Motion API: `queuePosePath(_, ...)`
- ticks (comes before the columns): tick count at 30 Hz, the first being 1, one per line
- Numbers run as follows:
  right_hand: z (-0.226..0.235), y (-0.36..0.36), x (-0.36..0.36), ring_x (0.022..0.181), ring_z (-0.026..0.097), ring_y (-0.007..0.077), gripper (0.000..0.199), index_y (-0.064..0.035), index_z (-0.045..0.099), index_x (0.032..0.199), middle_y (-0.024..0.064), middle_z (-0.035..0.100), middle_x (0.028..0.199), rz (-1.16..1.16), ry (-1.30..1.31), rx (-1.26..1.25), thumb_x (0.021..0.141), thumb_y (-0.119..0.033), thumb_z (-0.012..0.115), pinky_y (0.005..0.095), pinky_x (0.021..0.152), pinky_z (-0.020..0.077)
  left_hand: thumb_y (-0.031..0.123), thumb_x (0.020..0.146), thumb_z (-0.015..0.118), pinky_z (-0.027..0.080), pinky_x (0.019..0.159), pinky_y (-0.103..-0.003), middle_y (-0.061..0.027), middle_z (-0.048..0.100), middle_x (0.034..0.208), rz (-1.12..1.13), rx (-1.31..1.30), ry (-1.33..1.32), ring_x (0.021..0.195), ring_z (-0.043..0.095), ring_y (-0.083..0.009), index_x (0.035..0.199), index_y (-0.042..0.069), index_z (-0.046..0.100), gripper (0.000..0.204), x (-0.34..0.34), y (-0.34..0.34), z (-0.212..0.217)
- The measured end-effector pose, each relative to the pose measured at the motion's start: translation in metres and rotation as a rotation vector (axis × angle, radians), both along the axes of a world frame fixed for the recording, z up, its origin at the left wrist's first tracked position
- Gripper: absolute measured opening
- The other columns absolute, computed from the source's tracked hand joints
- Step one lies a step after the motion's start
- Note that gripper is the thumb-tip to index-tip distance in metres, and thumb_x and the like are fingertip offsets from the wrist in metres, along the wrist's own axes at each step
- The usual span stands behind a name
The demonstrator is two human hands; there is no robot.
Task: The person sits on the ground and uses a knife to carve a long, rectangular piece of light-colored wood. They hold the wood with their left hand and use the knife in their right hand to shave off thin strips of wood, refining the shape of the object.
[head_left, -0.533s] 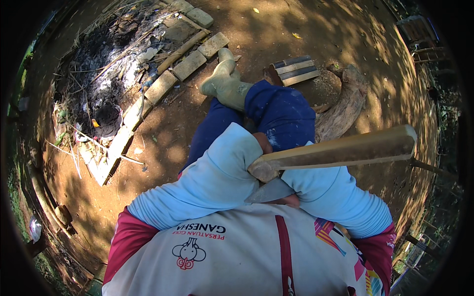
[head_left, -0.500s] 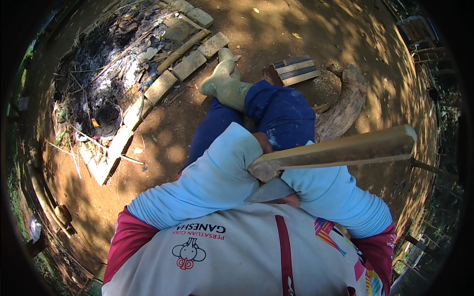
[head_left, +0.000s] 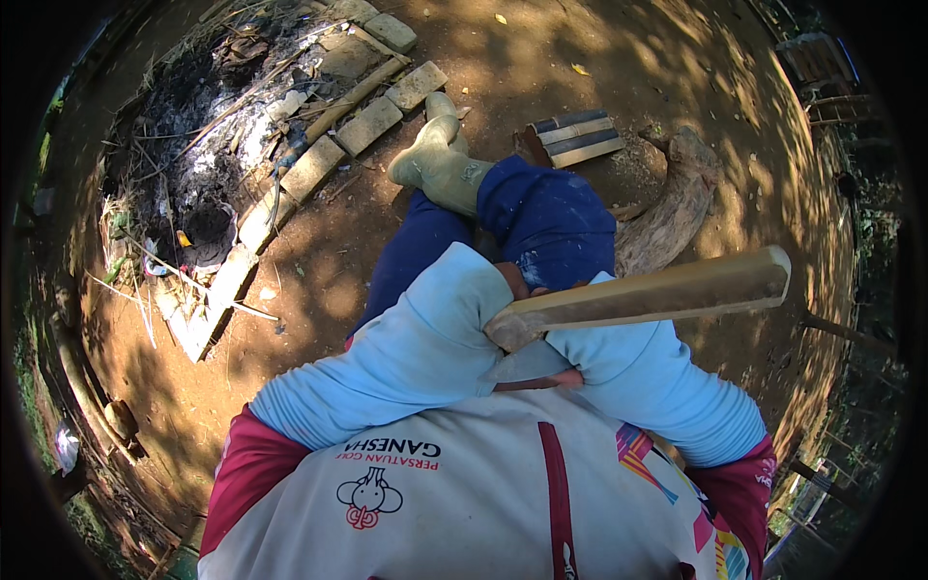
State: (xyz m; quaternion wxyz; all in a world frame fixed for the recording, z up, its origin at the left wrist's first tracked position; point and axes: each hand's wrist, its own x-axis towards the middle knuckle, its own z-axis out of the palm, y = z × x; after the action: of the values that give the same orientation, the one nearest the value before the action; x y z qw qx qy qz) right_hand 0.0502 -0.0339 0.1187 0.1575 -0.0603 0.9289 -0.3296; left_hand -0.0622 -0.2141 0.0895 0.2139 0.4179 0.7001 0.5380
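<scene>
A long, pale, squared piece of wood (head_left: 648, 295) slants across my lap, its narrower end by my left cuff and its broad end out to the right. My left hand (head_left: 512, 278) shows only in part behind that narrow end, closed on the wood. Just below the wood is the broad grey blade of a knife (head_left: 534, 362), close to its underside. My right hand (head_left: 568, 378) is closed at the blade's right end; the sleeve and the wood cover most of it, and the knife's handle is hidden. Light blue sleeves cover both forearms.
My crossed legs in blue trousers end in green rubber boots (head_left: 440, 164). A curved log (head_left: 672, 217) and a small slatted wooden piece (head_left: 578, 138) lie ahead on bare earth. Ahead left, blocks (head_left: 370, 126) edge an ash heap (head_left: 217, 135) with sticks and litter.
The piece of wood has slid a little to the left, its broad end pulled in. The knife blade and my right hand have shifted slightly upward in view. My legs stay almost still.
</scene>
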Motion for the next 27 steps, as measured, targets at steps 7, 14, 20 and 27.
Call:
queuePosePath(7,0.004,0.002,-0.003,0.094,0.067,0.0216,0.037,-0.0180,0.064,0.122,0.0055,0.069,0.107,0.080,0.154,0.160,0.085,-0.017,0.063,0.0341,0.082,0.0537,0.033,0.075,0.077,0.044,0.049,-0.039,-0.0174,0.055,0.062,0.099,0.041,0.039,0.053,0.056,-0.0351,0.072,0.000,0.063,0.035,0.004,0.002,-0.012)
queuePosePath(14,0.017,-0.003,-0.012,0.084,0.067,0.0253,0.024,-0.0207,0.071,0.101,0.0036,0.069,0.089,0.036,0.110,0.314,0.078,-0.029,0.067,0.0393,0.071,0.0520,0.045,0.065,0.087,0.045,0.050,-0.036,-0.0159,0.056,0.058,0.014,-0.020,0.105,0.050,0.057,-0.0304,0.068,-0.002,0.062,0.053,-0.006,0.004,0.004)
queuePosePath(20,0.011,-0.003,-0.022,0.078,0.066,0.0280,0.019,-0.0105,0.069,0.091,0.0077,0.065,0.079,0.017,0.263,0.481,0.077,-0.023,0.066,0.0394,0.064,0.0524,0.042,0.058,0.092,0.046,0.051,-0.035,-0.0128,0.056,0.056,0.164,-0.008,-0.099,0.050,0.057,-0.0220,0.069,-0.003,0.062,0.055,0.000,0.010,-0.005)
queuePosePath(27,-0.030,0.006,-0.014,0.081,0.066,0.0245,0.024,-0.0046,0.066,0.099,0.0129,0.063,0.086,-0.455,0.386,-0.050,0.076,0.000,0.067,0.0333,0.068,0.0527,0.044,0.050,0.095,0.050,0.063,-0.032,-0.0106,0.063,0.075,0.278,-0.140,-0.091,0.068,0.063,-0.0191,0.084,-0.002,0.063,0.066,-0.003,0.006,-0.018)
